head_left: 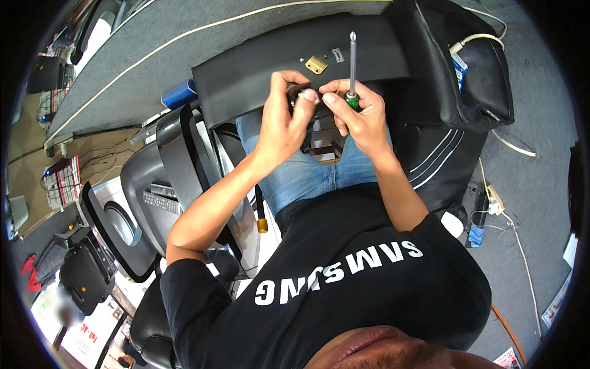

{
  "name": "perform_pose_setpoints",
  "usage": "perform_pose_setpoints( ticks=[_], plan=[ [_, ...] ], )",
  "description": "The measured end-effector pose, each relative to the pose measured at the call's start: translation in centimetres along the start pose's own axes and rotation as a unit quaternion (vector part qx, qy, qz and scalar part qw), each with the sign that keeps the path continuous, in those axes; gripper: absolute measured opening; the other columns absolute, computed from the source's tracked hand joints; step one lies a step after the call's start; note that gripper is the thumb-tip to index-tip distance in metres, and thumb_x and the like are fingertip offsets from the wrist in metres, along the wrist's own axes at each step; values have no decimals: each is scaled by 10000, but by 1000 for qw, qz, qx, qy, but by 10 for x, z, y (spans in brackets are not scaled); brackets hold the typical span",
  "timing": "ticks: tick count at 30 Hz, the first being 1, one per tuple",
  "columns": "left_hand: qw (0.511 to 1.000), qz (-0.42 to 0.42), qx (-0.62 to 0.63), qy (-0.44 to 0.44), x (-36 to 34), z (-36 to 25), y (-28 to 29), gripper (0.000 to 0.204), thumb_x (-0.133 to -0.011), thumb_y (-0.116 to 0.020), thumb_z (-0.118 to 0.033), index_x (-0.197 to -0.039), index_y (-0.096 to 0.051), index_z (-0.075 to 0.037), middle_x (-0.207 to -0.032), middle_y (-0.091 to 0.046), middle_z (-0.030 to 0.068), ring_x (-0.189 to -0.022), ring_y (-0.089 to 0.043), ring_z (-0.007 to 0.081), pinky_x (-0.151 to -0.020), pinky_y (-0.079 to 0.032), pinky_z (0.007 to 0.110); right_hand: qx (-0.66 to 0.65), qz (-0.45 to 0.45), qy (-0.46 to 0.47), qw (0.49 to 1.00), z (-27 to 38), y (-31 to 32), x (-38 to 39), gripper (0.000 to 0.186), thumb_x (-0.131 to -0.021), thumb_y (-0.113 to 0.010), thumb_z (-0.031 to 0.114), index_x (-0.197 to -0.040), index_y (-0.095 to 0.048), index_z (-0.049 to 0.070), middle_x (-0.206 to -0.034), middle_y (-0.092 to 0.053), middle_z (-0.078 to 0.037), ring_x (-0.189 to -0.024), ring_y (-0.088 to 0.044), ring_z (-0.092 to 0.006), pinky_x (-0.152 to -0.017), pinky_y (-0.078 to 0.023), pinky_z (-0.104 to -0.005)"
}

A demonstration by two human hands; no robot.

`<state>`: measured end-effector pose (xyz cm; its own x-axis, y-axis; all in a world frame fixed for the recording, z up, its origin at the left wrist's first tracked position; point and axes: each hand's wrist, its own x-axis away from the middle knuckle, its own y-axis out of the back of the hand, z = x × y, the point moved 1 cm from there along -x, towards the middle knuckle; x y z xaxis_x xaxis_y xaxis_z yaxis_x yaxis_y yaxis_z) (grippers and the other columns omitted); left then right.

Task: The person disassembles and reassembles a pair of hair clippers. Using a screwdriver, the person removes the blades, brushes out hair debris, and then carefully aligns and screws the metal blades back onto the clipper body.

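Observation:
My left hand point(284, 121) is closed around a small dark device point(299, 93), mostly hidden by the fingers. Close beside it, my right hand point(364, 120) grips a screwdriver point(353, 64) with a green handle, its long shaft pointing up and away from me. The right thumb and forefinger reach toward the device's edge; whether they pinch something tiny there is too small to tell. Beyond both hands, a small gold-coloured metal plate with holes point(316, 65) lies on the black padded seat point(246, 80). A slotted silver metal piece point(337, 55) and tiny screw-like bits point(302, 59) lie around it.
A black cushioned armrest point(455, 74) stands at the right of the seat. A blue box-shaped object point(179, 94) is off its left edge. Grey plastic chairs point(144, 178) and a remote control point(161, 202) are at the left. White cables point(519, 246) run over the grey floor at the right.

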<state>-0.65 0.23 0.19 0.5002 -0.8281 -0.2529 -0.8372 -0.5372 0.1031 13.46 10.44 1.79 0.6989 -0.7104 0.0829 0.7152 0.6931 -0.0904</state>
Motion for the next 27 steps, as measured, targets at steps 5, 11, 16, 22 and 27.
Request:
perform_pose_setpoints(
  ticks=[5, 11, 16, 22, 27],
  plan=[
    [944, -37, 229, 236, -17, 13, 11, 255, -1116, -436, -325, -1151, -472, -75, -882, -598, 105, -709, -694, 213, -621, -628, 396, 42, -106, -35, 993, -40, 26, -25, 165, -996, -714, 170, -1097, -741, 44, -632, -545, 71, -476, -473, -10, -445, -369, -211],
    [899, -65, 320, 292, -27, 15, 19, 298, -1087, -466, -367, -1129, -503, -75, -937, -599, 112, -716, -672, 225, -605, -607, 413, 232, -177, -38, 956, -87, 66, -62, 221, -945, -740, 231, -1096, -761, 71, -609, -590, 14, -487, -554, -74, -480, -437, -283],
    [870, -32, 371, 324, -24, 13, 19, 344, -1032, -468, -424, -1105, -529, -93, -948, -599, 106, -672, -623, 219, -556, -538, 403, 302, -185, -29, 935, -97, 73, -87, 253, -923, -749, 268, -1094, -772, 83, -642, -647, -50, -546, -612, -136, -561, -486, -329],
    [845, -16, 416, 335, -26, 15, 24, 347, -1007, -466, -450, -1061, -536, -115, -922, -583, 93, -640, -609, 213, -532, -523, 398, 335, -182, -11, 924, -105, 69, -99, 263, -920, -745, 283, -1077, -775, 75, -662, -664, -79, -607, -638, -155, -602, -494, -342],
    [842, -7, 433, 322, -26, 18, 28, 342, -999, -470, -458, -1046, -544, -127, -922, -595, 99, -626, -621, 219, -525, -532, 399, 345, -173, -22, 922, -106, 60, -95, 254, -924, -742, 293, -1085, -777, 99, -620, -645, -61, -549, -631, -151, -580, -494, -345]
  ],
)
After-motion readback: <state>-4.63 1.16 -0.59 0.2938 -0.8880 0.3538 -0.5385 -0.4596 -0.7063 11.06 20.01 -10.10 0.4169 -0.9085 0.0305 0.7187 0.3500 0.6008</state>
